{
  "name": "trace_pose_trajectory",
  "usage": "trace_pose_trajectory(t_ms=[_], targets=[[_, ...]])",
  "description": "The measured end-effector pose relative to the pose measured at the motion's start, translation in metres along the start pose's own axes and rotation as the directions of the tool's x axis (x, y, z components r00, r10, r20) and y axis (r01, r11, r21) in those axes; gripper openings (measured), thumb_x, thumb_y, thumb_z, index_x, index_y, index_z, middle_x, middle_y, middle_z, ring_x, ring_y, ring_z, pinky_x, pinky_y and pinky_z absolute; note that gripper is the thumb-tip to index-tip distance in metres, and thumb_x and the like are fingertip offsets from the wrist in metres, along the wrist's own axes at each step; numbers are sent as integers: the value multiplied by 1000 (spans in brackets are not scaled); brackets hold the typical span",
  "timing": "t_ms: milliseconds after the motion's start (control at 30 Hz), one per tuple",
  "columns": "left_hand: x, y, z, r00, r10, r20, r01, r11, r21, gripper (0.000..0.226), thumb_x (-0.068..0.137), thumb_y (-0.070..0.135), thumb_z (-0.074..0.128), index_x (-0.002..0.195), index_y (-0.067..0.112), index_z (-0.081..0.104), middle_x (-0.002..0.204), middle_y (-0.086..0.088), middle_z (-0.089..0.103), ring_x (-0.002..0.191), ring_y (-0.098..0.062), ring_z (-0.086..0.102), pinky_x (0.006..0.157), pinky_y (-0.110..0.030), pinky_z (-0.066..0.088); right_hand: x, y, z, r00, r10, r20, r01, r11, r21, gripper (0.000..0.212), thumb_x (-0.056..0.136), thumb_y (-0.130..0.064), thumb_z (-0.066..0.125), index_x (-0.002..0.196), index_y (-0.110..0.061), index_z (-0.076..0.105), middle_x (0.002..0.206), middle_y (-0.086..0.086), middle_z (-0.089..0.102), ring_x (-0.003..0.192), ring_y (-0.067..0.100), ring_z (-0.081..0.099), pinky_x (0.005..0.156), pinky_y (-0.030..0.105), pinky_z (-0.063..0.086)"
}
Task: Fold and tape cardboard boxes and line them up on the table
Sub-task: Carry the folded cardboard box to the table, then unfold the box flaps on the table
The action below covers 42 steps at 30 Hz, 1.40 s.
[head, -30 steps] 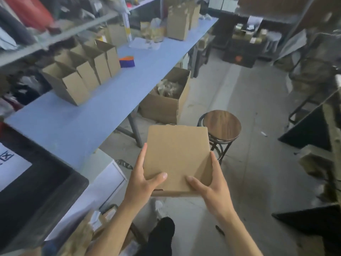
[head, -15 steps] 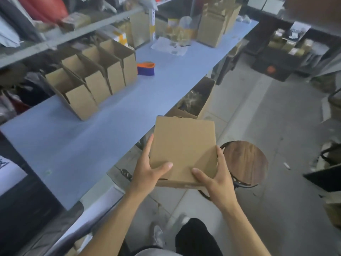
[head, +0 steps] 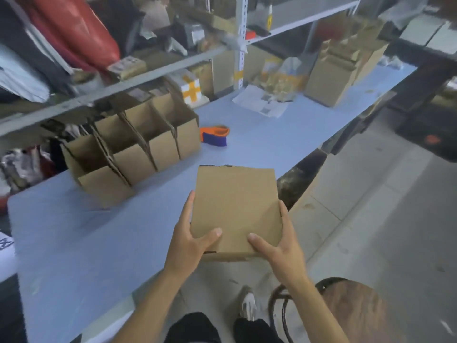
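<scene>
We reckon flat box [head: 236,209] light, stiff-ish. Left hand [head: 191,241], right hand [head: 277,246] both closed on near corners, thumbs on top, over bench [head: 99,243].

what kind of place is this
Probably a small packing or stockroom workspace: a row of open cardboard boxes stands on a long blue table, a tape dispenser lies beside them, and cluttered metal shelving runs behind.

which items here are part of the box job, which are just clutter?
Job:
- flat cardboard box, held by left hand and right hand
- row of open boxes on the blue table
- tape dispenser

Lying about:
- papers
- red bag on the shelf
- wooden stool
</scene>
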<state>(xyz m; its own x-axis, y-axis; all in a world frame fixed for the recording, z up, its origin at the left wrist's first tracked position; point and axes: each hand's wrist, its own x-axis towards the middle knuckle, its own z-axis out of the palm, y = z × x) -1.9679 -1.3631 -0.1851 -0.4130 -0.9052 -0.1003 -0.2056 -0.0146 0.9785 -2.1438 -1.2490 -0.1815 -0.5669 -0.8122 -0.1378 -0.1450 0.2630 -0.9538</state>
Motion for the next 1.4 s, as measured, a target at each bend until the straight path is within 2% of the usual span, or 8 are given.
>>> trace_pose_trajectory(t_ms=[300,400,533,667,767,1000,1233,1400], targets=[[74,0,-14,971,-69,-231,63,997,-33,96,69,36,77,146,55,23,148,16,44,131,-9,49,107,-44,45,129,-24,30,971,-74,228,84,996,-38,83,70,-51,77,121,-80,19,122,-54,38,116,-22,42,81,0,41],[97,-9,-27,953,-92,-289,79,995,-56,98,68,38,78,147,53,22,145,18,47,127,-5,52,104,-36,47,164,-29,52,954,-72,290,93,994,-58,81,69,-54,75,119,-82,18,121,-56,37,115,-24,42,82,7,41],[123,-18,-43,925,-106,-364,84,994,-77,97,68,32,78,149,48,25,142,21,48,123,4,51,101,-26,47,199,-41,79,922,-76,381,117,989,-85,81,67,-57,75,123,-75,19,119,-59,33,115,-26,38,80,-5,37],[141,-28,-50,904,-135,-405,97,989,-113,100,68,33,78,151,44,22,145,17,45,128,-2,48,104,-32,45,227,-40,97,901,-64,429,117,988,-98,85,67,-51,78,132,-66,26,123,-53,38,117,-21,42,90,9,41],[148,-33,-51,887,-157,-433,107,985,-136,100,69,35,77,150,49,20,145,20,42,127,-1,47,101,-28,45,241,-42,107,887,-58,458,140,979,-147,81,67,-50,77,125,-72,26,119,-54,40,113,-23,43,82,6,43],[165,-50,-41,850,-235,-471,149,965,-214,100,66,43,75,150,47,20,141,34,39,125,12,43,91,-8,42,275,-27,115,838,14,545,104,977,-184,99,73,-38,82,152,-37,23,141,-34,36,119,-21,39,96,10,35],[195,-88,-3,837,-337,-431,293,941,-167,99,75,26,76,145,55,12,137,44,29,122,24,34,87,2,36,318,8,107,776,83,625,105,961,-258,74,72,-33,77,106,-80,31,109,-58,41,105,-28,44,76,-4,38],[217,-114,14,804,-425,-416,438,896,-69,107,79,20,79,148,43,2,146,22,23,129,5,29,100,-9,28,342,33,110,739,131,661,89,953,-289,86,67,-32,81,134,-50,30,129,-40,40,119,-11,43,93,17,41]])
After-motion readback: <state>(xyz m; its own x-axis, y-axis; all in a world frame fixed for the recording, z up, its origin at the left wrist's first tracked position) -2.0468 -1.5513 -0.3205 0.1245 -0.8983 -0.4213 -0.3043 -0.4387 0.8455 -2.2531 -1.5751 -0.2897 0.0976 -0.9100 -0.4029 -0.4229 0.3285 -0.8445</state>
